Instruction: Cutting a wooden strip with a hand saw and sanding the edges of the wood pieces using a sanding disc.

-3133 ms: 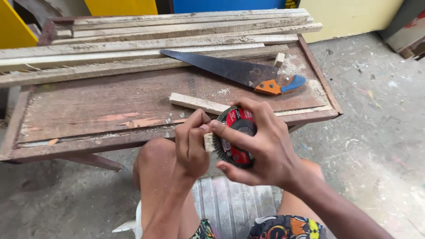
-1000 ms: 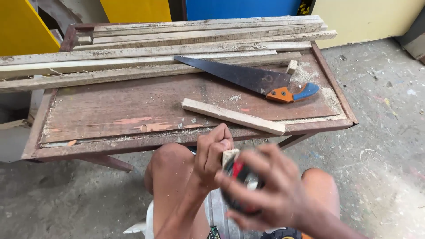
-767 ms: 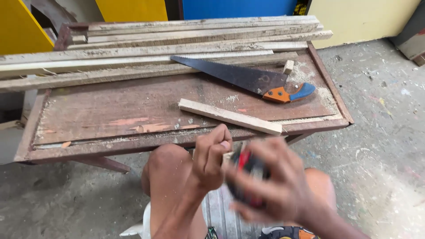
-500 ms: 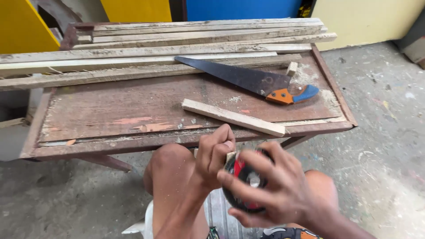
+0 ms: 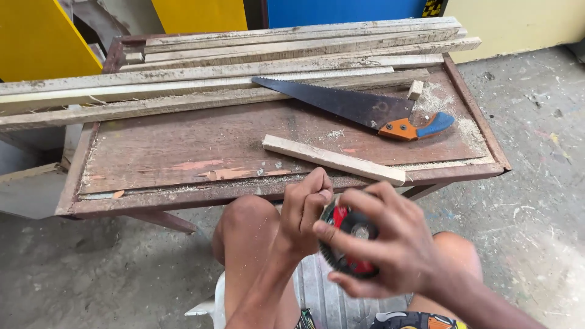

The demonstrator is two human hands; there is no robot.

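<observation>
My right hand (image 5: 390, 253) grips a round black and red abrasive disc (image 5: 348, 244) over my knees, just in front of the table's edge. My left hand (image 5: 304, 210) is closed into a fist pressed against the disc's left rim. It pinches a small pale wooden piece that is almost hidden between fist and disc. On the worn brown table (image 5: 183, 146) beyond lie a short wooden strip (image 5: 332, 159) and a hand saw (image 5: 341, 103) with an orange and blue handle.
Several long wooden slats (image 5: 244, 67) are stacked along the table's far side, with a small wood block (image 5: 415, 89) and sawdust by the saw handle. I sit on a white plastic stool (image 5: 317, 292). Yellow (image 5: 42, 36) and blue (image 5: 341, 9) panels stand behind. The concrete floor is paint-spattered.
Both hands dropped from above the table edge to over my knees. The right hand keeps shifting the disc against the left fist. The saw and strip have not moved.
</observation>
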